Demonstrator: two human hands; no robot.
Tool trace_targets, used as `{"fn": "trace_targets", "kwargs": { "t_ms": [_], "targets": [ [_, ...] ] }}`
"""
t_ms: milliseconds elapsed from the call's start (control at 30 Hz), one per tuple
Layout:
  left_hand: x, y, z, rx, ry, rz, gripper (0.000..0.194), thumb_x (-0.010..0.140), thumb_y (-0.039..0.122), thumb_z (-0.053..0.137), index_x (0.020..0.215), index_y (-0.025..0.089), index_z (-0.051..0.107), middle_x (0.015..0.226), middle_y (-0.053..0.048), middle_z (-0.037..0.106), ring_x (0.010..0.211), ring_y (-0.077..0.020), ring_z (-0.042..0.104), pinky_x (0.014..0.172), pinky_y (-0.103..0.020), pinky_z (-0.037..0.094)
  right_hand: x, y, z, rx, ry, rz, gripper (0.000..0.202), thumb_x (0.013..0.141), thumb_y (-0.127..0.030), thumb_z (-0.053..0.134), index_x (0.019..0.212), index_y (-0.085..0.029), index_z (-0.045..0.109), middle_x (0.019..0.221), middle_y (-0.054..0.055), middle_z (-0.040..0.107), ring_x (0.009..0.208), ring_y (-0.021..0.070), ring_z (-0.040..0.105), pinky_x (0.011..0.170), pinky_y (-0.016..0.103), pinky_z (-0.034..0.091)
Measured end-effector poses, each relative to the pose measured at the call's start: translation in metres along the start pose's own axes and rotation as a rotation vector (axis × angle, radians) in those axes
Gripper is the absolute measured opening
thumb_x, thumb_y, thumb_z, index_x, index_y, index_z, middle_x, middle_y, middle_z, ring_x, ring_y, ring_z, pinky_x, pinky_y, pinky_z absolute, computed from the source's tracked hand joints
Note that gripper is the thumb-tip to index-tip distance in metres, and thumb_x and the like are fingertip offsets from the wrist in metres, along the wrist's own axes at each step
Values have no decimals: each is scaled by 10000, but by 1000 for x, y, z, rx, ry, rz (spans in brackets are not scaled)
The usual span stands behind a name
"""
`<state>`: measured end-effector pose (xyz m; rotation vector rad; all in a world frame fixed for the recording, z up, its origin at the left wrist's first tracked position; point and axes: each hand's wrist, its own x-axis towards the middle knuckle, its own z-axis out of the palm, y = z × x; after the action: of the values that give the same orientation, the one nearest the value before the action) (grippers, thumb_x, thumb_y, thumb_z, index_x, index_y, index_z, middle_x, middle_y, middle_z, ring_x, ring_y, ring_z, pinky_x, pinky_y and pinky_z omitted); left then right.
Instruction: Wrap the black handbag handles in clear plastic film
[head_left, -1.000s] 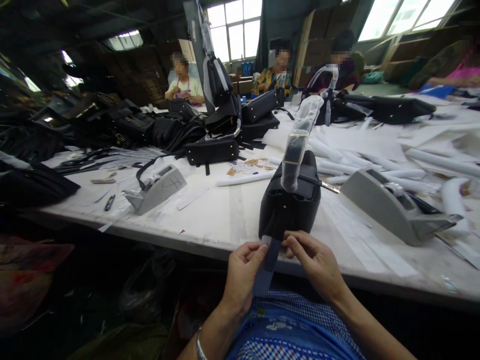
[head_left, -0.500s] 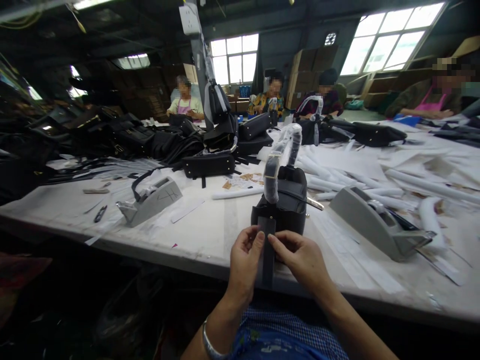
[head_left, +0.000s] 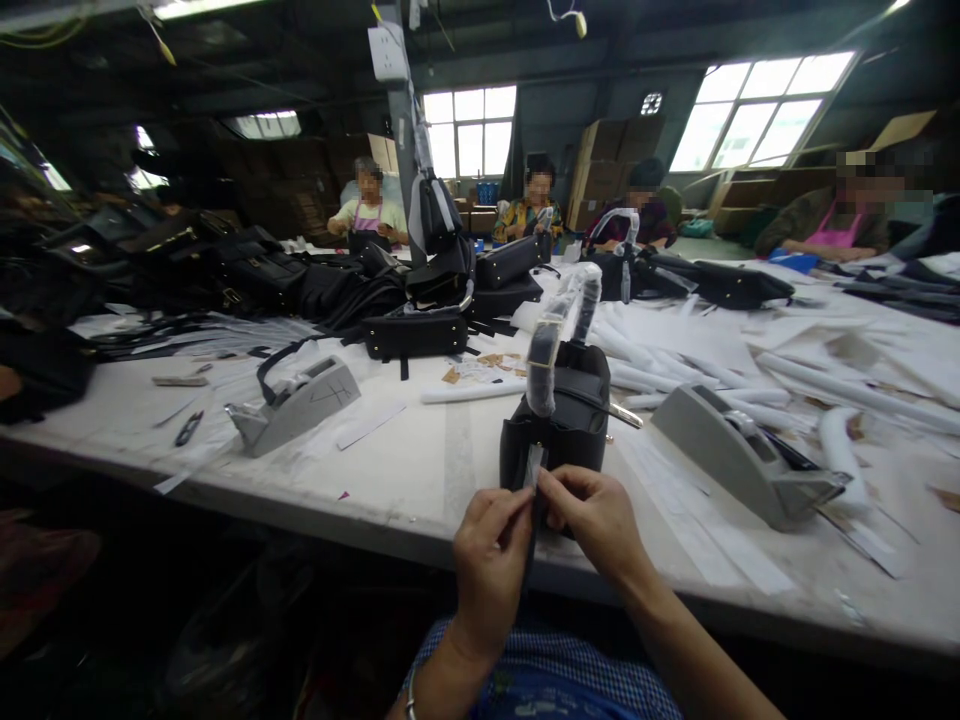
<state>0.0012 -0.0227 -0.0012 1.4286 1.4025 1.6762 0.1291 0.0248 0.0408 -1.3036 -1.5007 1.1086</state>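
A black handbag (head_left: 581,385) stands on the table near its front edge, its upright handle (head_left: 541,378) wrapped in clear plastic. From the bag's near end hangs a black strap (head_left: 535,466), with a shiny pale grey patch on its upper part. My left hand (head_left: 487,555) pinches the strap's left side between thumb and fingers. Right beside it, my right hand (head_left: 600,520) pinches the strap from the other side. Behind the fingers, part of the strap is hidden. A zip end with a metal tip (head_left: 625,415) sticks out to the bag's right.
Grey tape dispensers stand left (head_left: 300,405) and right (head_left: 750,460) of the bag. A small cutter (head_left: 189,428) lies at left. More black bags (head_left: 415,335) are piled further back. White foam rolls (head_left: 810,385) spread to the right. Several co-workers sit across the table.
The strap's broad dark face has given way to a narrower, twisted look with a pale patch. My left hand has moved slightly down; both hands still pinch the strap. The view has shifted slightly.
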Motion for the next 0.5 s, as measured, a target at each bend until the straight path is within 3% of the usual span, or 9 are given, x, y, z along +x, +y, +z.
{"fn": "trace_targets", "kwargs": {
  "t_ms": [167,333,433,500],
  "targets": [
    [1,-2,-12,206,-173,211,301,962,233,534,1204,249,712,974,-115,724,912,-227,686,837,-296,544,-2,0,-4,120,-87,46,529,833,-629,619,619,-148,676,526,47,647,485,131,576,500,226,447],
    [1,0,-21,338,-303,290,326,976,237,505,1246,234,687,1009,-140,736,944,-257,692,847,-333,548,-9,-4,-5,-43,-66,-15,468,830,-573,652,610,-162,688,539,25,640,515,135,584,514,227,445],
    [-1,11,-29,283,-388,328,326,965,206,507,1222,247,703,966,-129,733,893,-241,686,803,-325,547,-9,-2,-7,-8,-81,10,458,843,-553,644,607,-161,679,530,12,627,497,121,565,490,215,423],
    [-1,19,-33,178,-373,262,293,934,218,568,1182,249,721,957,-114,721,847,-228,671,773,-315,542,-8,1,-10,25,-101,23,459,846,-557,641,628,-156,693,527,12,627,489,116,556,477,211,412]
  ]
}}
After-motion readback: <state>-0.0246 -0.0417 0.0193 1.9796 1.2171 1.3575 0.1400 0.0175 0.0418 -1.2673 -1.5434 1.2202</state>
